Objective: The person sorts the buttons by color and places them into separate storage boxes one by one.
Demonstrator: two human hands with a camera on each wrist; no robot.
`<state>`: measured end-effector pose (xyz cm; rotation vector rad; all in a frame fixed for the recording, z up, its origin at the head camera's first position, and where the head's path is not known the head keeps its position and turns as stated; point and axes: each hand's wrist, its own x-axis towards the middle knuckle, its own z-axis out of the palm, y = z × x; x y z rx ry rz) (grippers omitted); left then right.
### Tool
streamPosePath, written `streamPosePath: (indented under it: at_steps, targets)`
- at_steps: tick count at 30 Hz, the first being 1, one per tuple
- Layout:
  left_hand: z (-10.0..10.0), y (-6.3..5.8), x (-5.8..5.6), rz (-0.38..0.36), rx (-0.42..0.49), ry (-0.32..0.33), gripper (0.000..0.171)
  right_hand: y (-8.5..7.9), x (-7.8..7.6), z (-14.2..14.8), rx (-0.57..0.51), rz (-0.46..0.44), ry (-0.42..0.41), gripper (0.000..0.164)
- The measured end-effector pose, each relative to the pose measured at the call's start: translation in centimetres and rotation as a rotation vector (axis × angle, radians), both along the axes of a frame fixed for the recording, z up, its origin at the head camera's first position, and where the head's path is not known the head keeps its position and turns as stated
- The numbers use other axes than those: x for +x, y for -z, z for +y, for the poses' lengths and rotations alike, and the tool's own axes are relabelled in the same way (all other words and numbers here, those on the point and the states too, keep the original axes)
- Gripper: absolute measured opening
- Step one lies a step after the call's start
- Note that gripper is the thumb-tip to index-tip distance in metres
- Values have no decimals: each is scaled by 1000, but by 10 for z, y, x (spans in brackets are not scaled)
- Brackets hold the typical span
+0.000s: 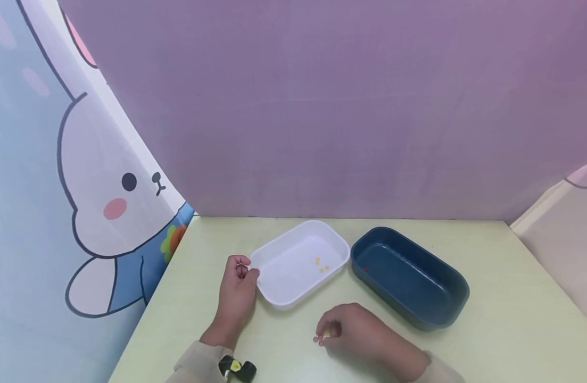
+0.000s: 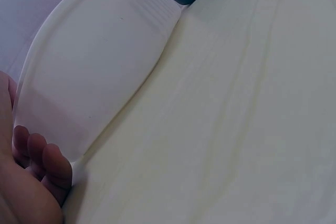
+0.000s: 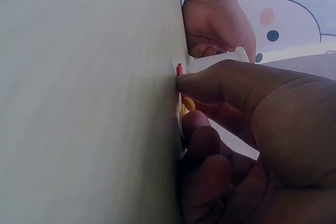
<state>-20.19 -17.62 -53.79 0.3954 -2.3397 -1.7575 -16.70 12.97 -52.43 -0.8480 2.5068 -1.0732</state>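
Note:
My left hand (image 1: pixel 238 290) grips the near-left end of a white tray (image 1: pixel 274 252), thumb at the rim; in the left wrist view its fingers (image 2: pixel 55 161) curl against the tray's outer wall. Several small yellow pieces (image 1: pixel 317 260) lie inside it. Low over the table in front of the trays, my right hand (image 1: pixel 355 330) has thumb and fingers curled round small red and yellow pieces. In the right wrist view a red piece (image 3: pixel 179 70) shows at the thumb tip, and a yellow piece (image 3: pixel 189 103) sits between thumb and fingers. The palm side is partly hidden.
A dark blue tray (image 1: pixel 408 271) stands right of the white one, their ends close together, with a tiny red piece (image 1: pixel 366 269) inside. Behind the pale table (image 1: pixel 494 298) rises a purple panel (image 1: pixel 322 111). A rabbit-print sheet (image 1: pixel 97 213) hangs at left.

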Motion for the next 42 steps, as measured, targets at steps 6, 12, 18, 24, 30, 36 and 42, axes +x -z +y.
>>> streamPosePath:
  at_steps: [6,12,18,24,30,36,42]
  targets:
    - [1,-2,0,6,4,10,24,-2,0,1,4,24,-14,25]
    - [1,-1,0,11,6,9,24,-3,0,2,5,6,-19,28]
    - [1,0,1,12,5,8,24,1,0,3,1,16,-27,23]
    - [1,0,1,5,6,5,23,6,2,0,-10,3,-32,25]
    - [0,2,1,-10,-8,-1,23,4,4,-1,5,-5,-37,22]
    - [-1,3,-1,-19,-4,2,24,1,3,-1,26,-2,-61,20]
    - [-1,2,-1,-12,-3,0,24,-4,6,-2,101,-23,-51,19]
